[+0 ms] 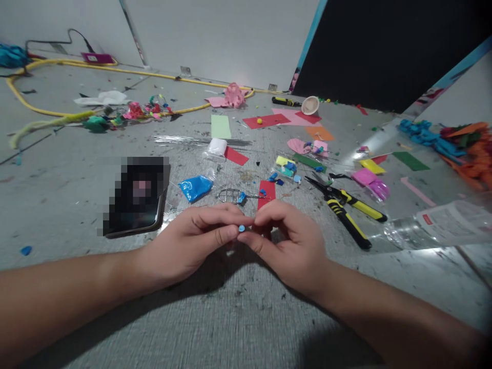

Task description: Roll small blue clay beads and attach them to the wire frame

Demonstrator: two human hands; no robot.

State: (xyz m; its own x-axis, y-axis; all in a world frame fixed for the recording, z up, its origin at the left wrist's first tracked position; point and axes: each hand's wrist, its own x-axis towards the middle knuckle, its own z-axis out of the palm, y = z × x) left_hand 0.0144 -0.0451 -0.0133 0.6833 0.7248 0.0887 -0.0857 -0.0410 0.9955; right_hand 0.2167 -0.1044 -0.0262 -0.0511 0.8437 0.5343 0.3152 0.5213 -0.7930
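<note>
Between the fingertips of both hands is a tiny light-blue piece of clay point(242, 228). My left hand point(192, 233) pinches it from the left, thumb and fingers pressed together. From the right, my right hand point(292, 238) meets it with thumb and index fingertip, the other fingers curled. Just beyond the fingers lies a small bent-wire frame point(230, 195) with a blue lump on it. A red paper strip point(267, 190) is beside the frame, bearing small blue bits. To the left rests a packet of blue clay point(196, 188).
A phone point(136, 200) lies at left. Yellow-and-black pliers point(342, 207) and a clear plastic bottle point(442, 225) are at right. Thin wires point(184, 141), coloured paper and clay scraps spread across the floor. A yellow cord point(134, 73) runs along the back by the white wall.
</note>
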